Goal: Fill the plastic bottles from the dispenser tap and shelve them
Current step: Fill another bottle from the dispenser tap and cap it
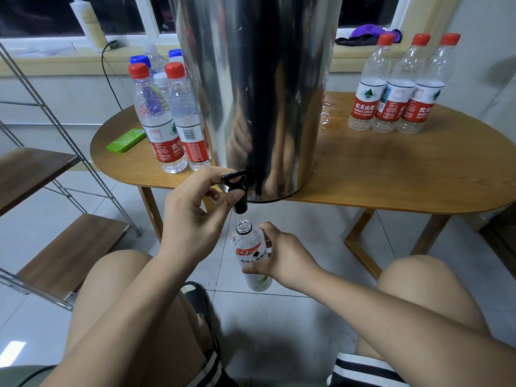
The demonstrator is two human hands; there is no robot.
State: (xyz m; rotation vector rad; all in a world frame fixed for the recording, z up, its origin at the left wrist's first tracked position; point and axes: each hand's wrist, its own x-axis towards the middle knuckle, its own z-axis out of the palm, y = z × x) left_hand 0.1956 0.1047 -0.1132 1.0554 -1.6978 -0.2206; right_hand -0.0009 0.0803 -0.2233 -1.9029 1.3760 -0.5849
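Pinching the black tap (238, 188) between curled forefinger and thumb, the left hand (195, 216) sits at the foot of the steel dispenser (257, 93), forefinger over the lever and thumb against the spout. Directly at six o'clock from the spout, the right hand (283, 256) wraps its fingers and thumb around an uncapped bottle (251, 261) with a white and red label, holding it upright in the air above the tiled floor. Its open mouth is just under the spout, not touching it. Whether water is running is hard to tell.

Both forearms reach in from six o'clock, above bare knees and a dark sandal (196, 298).

The dispenser stands at the near edge of an oval wooden table (391, 174), its tap overhanging the edge. At nine o'clock from the drum stands a tight group of capped bottles (170, 118), with red, blue and white caps, beside a flat green case (127, 141). At three o'clock, three red-capped bottles (396, 88) stand in a touching row, and a wet patch (329, 113) shines between them and the drum. A metal-framed shelf rack (42, 188) with wooden boards fills the nine o'clock edge. On the windowsill at one o'clock lies a purple cloth (365, 33).
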